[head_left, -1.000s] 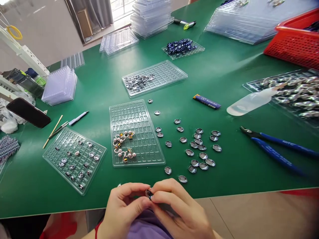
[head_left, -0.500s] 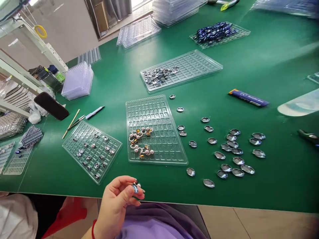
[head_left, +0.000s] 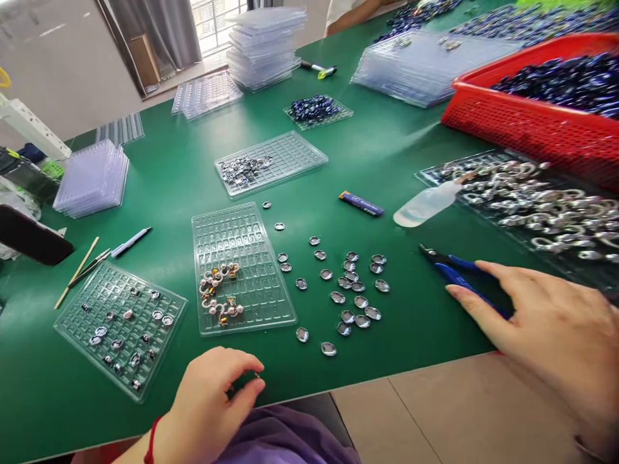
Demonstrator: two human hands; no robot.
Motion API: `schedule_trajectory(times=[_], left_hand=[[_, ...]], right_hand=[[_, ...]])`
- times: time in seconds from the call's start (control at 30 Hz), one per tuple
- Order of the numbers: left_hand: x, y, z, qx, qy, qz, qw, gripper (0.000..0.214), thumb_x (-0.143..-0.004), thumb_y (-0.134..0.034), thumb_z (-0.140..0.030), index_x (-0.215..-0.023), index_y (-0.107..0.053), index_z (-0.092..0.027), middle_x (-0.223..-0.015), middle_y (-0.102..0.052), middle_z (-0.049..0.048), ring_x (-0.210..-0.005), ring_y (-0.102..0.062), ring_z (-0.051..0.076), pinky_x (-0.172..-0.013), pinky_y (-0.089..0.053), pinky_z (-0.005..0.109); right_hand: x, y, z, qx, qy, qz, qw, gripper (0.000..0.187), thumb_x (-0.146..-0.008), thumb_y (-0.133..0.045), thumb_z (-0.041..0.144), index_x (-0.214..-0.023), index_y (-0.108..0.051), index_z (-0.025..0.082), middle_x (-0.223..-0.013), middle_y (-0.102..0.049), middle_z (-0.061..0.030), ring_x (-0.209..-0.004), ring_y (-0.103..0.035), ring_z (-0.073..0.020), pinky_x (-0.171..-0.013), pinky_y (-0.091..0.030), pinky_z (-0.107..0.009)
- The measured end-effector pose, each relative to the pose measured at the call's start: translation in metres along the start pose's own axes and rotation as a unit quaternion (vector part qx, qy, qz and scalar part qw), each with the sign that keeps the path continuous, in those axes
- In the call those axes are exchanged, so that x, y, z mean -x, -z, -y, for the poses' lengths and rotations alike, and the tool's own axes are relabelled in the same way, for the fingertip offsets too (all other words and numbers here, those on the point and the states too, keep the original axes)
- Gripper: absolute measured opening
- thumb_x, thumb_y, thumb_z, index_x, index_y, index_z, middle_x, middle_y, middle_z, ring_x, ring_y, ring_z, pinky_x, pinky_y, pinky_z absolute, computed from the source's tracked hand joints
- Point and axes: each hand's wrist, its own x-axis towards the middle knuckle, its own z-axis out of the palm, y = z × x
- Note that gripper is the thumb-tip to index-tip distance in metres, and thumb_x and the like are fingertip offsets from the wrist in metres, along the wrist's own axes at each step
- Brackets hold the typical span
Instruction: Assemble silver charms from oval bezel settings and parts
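Note:
My left hand (head_left: 213,403) is at the table's near edge, fingers pinched around a small piece that barely shows. My right hand (head_left: 546,328) reaches over the blue-handled pliers (head_left: 454,265) at the right, fingers spread and curling over the handles, touching them. Between the hands lie several loose oval silver settings (head_left: 351,296) on the green table (head_left: 411,161). A clear tray (head_left: 236,267) in front holds a cluster of pearl-and-amber ornaments (head_left: 220,293). A second clear tray (head_left: 120,325) at the left holds several small pieces.
A squeeze bottle (head_left: 428,203) lies beside a tray of silver rings (head_left: 536,200). A red basket (head_left: 527,122) of dark beads stands at the back right. Stacks of clear trays (head_left: 264,45), a blue tube (head_left: 360,203), a pen (head_left: 130,241), sticks and a phone (head_left: 31,235) lie around.
My right hand has come into view and reached onto the pliers. My left hand has dropped lower with the small piece. The view has swung to the right.

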Motion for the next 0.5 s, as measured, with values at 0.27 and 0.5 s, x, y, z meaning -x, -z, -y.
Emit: schedule_trajectory(times=[0.27,0.5], left_hand=[[-0.033,-0.005,0.0,-0.123,-0.144,0.066,0.98,0.018,-0.09,-0.051,-0.007,-0.081,-0.062,-0.019,-0.092,-0.073,0.0047,-0.076,-0.068,0.019,-0.067,-0.057,0.028],[-0.043,0.013,0.0,-0.178,-0.173,0.064,0.967,0.022,-0.096,-0.044,-0.017,-0.093,-0.065,-0.019,-0.089,-0.072,0.0061,-0.072,-0.069,0.018,-0.062,-0.055,0.026]], right_hand=[[-0.002,0.017,0.022,-0.07,0.017,-0.06,0.996,0.059,-0.096,-0.04,0.057,-0.122,-0.062,0.008,-0.099,-0.061,-0.0178,-0.092,-0.062,-0.0285,-0.075,-0.052,-0.035],[-0.01,0.013,0.038,-0.26,-0.036,-0.058,0.963,0.047,-0.09,-0.06,0.04,-0.135,-0.054,0.027,-0.11,-0.06,-0.0095,-0.079,-0.065,-0.0199,-0.077,-0.056,-0.03]])
